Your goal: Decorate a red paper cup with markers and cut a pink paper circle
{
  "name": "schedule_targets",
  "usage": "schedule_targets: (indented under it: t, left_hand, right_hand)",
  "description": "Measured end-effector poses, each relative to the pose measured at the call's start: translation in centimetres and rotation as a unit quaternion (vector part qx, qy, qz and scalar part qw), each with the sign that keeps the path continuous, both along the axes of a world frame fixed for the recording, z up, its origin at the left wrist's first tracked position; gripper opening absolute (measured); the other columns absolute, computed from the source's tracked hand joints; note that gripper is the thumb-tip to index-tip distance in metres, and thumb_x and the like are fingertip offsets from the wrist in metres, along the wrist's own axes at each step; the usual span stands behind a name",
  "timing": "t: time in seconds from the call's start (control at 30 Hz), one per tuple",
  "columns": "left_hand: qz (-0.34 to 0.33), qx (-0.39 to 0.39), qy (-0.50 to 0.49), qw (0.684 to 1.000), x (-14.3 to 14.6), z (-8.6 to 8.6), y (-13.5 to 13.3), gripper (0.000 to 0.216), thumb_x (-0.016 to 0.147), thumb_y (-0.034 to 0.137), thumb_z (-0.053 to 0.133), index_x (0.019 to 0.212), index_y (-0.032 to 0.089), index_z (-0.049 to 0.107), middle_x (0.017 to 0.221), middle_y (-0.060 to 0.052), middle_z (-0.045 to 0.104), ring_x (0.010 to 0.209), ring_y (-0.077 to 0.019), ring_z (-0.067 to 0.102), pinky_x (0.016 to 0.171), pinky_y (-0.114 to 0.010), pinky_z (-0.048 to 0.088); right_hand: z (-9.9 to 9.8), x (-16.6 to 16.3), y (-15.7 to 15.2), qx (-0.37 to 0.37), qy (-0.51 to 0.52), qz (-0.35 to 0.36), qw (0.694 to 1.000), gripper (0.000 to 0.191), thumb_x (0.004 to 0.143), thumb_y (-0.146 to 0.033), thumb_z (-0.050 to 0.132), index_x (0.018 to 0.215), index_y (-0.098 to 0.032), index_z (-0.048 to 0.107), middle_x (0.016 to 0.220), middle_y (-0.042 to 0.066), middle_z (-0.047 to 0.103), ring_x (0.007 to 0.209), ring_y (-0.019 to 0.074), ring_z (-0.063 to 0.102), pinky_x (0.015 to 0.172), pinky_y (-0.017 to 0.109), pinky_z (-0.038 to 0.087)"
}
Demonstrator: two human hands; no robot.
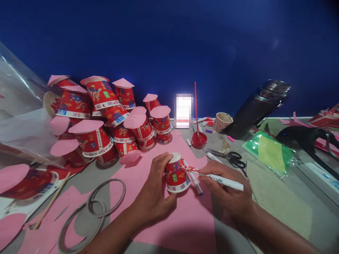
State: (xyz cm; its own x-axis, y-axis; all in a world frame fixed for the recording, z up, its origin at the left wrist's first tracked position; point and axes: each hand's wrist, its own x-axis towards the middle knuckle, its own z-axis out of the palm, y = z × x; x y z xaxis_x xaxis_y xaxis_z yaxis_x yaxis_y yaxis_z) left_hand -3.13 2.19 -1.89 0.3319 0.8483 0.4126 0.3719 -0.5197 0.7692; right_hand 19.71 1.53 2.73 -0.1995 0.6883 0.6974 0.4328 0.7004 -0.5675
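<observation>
A grey desk stands before a dark blue wall, a pink sheet lying across its middle. Stacked red cups fill the far left; a black flask leans far right. Over the sheet, the left hand grips an upside-down red paper cup from its left; the right hand pinches a white marker, tip at the cup's right side.
</observation>
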Motion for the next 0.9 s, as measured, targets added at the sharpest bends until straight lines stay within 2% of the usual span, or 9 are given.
schedule_targets:
  t: [0.13,0.57,0.9]
  left_hand:
    - [-0.002,-0.002,-0.002,1.000,0.00,0.08,0.02,0.090,0.076,0.003,0.064,0.155,0.031,0.031,0.151,-0.015,0.042,0.144,-0.0344,0.045,0.119,-0.059,0.047]
    - [-0.001,0.026,0.018,1.000,0.13,0.05,-0.03,0.093,0.076,0.002,0.064,0.157,0.031,0.030,0.153,-0.014,0.042,0.146,-0.0328,0.043,0.122,-0.058,0.045]
    - [0.000,0.034,0.022,0.999,0.12,-0.03,0.02,0.091,0.076,0.003,0.063,0.157,0.031,0.031,0.152,-0.014,0.042,0.145,-0.0313,0.044,0.122,-0.056,0.046]
  right_hand:
    - [0.08,-0.06,0.00,0.000,0.001,-0.007,1.000,0.010,0.099,-0.017,0.068,0.098,-0.023,0.075,0.078,0.002,0.081,0.063,0.0166,0.074,0.062,0.026,0.060]
    - [-0.26,-0.08,0.23,0.026,-0.004,0.030,0.999,0.009,0.102,-0.017,0.066,0.104,-0.018,0.075,0.087,0.005,0.083,0.074,0.0153,0.077,0.071,0.024,0.061]
    - [-0.30,-0.33,0.19,0.026,-0.001,0.025,0.999,0.008,0.101,-0.015,0.066,0.102,-0.018,0.074,0.086,0.004,0.082,0.073,0.0143,0.076,0.071,0.023,0.060]
